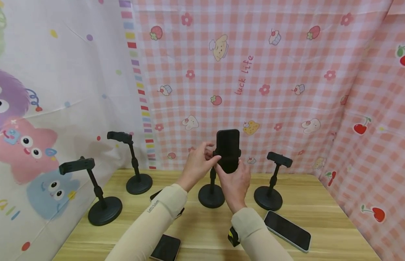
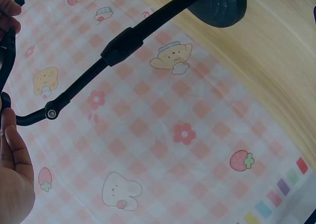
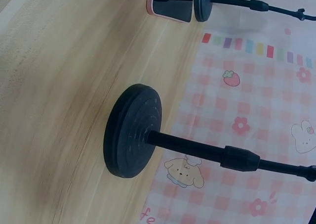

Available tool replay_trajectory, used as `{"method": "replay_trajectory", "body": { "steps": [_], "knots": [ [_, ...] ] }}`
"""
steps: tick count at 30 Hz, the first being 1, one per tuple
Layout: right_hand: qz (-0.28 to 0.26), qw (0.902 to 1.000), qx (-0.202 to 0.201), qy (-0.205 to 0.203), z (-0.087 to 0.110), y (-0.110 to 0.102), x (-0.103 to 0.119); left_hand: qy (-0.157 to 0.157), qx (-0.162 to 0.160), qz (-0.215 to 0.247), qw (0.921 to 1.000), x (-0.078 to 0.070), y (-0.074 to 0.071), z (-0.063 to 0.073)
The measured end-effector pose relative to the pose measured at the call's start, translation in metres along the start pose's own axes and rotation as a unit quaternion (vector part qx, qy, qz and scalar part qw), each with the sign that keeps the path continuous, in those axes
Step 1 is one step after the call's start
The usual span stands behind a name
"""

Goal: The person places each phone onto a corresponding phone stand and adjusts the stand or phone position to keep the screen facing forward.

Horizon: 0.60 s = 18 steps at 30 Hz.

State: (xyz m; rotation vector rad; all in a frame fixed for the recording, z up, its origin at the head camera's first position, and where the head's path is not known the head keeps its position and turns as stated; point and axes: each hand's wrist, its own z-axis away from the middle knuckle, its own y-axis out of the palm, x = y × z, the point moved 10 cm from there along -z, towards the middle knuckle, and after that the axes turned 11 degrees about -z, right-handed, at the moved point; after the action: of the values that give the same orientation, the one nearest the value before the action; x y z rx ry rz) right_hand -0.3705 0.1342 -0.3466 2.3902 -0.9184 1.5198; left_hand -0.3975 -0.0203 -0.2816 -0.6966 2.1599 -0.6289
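A dark phone point(image 1: 228, 143) stands upright in the clamp of a black phone stand, whose round base point(image 1: 211, 196) rests on the table in the head view. My left hand point(image 1: 199, 163) pinches the clamp's left side, thumb in front and fingers partly hidden behind. Low on the phone, my right hand point(image 1: 235, 185) grips its bottom end. The left wrist view shows the stand's pole point(image 2: 123, 46) and bent neck, with parts of both hands at the left edge. In the right wrist view the base point(image 3: 131, 130) appears, but neither hand does.
Two more black stands point(image 1: 105, 211) are on the left, and another stand point(image 1: 268, 197) is on the right. A phone point(image 1: 288, 231) lies at the right front and a second phone point(image 1: 166, 248) at the front left. My left sleeve partly covers another dark device point(image 1: 155, 194).
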Motion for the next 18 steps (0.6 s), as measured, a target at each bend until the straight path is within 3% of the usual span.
{"method": "replay_trajectory", "body": {
  "steps": [5,18],
  "knots": [
    [0.01,0.9999,0.002,0.003,0.0011,0.0008,0.0035,0.008,0.009,-0.002,0.9999,-0.002,0.0028,-0.0012],
    [0.002,0.9995,0.03,-0.001,0.0048,0.0028,0.0054,-0.007,0.058,-0.025,0.998,0.0022,0.0071,-0.0022]
  ]
}}
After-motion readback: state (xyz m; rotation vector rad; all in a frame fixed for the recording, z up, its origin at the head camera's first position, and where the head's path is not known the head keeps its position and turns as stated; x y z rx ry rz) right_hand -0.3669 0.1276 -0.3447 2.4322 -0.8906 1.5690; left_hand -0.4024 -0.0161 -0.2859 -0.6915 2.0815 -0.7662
